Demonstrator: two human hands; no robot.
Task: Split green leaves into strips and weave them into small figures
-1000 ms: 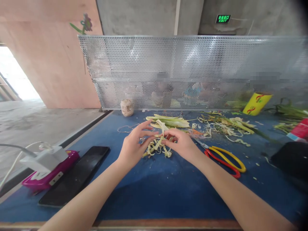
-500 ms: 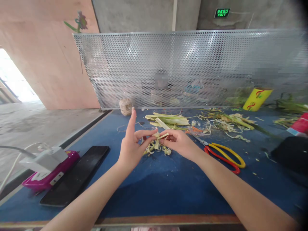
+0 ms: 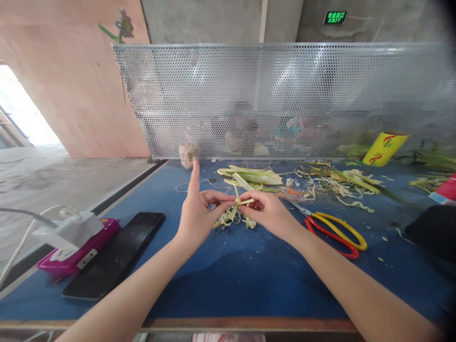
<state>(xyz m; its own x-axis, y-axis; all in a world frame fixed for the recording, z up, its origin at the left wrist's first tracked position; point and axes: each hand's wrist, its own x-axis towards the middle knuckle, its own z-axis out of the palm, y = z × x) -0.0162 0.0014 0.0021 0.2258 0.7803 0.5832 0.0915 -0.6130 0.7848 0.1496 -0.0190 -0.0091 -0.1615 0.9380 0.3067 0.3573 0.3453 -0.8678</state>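
Observation:
Above the blue table, my left hand [image 3: 197,209] pinches pale plant-leaf strips [image 3: 237,201] between thumb and fingertips, its index finger pointing straight up. From the other side my right hand [image 3: 272,211] grips the same strips, fingers curled. Between the fingertips the strips cross in a small knot-like bunch, with one end sticking up and another out to the right. Curled leaf scraps [image 3: 231,217] show just below the hands, partly hidden by them. Behind lie broad pale-green leaf pieces [image 3: 258,176]. Scissors [image 3: 333,232] with red and yellow handles rest right of my right hand.
To the left are a black phone [image 3: 116,254] and a purple power strip [image 3: 80,256] with a white charger [image 3: 69,230]. A pale roll [image 3: 188,156] stands near the perforated metal screen [image 3: 213,85]. Shredded leaves [image 3: 342,180] and a yellow roll [image 3: 384,148] lie back right.
The crossed strips now look gathered into a tighter bunch between my fingertips. Both hands keep their grip; the whole view has shifted slightly.

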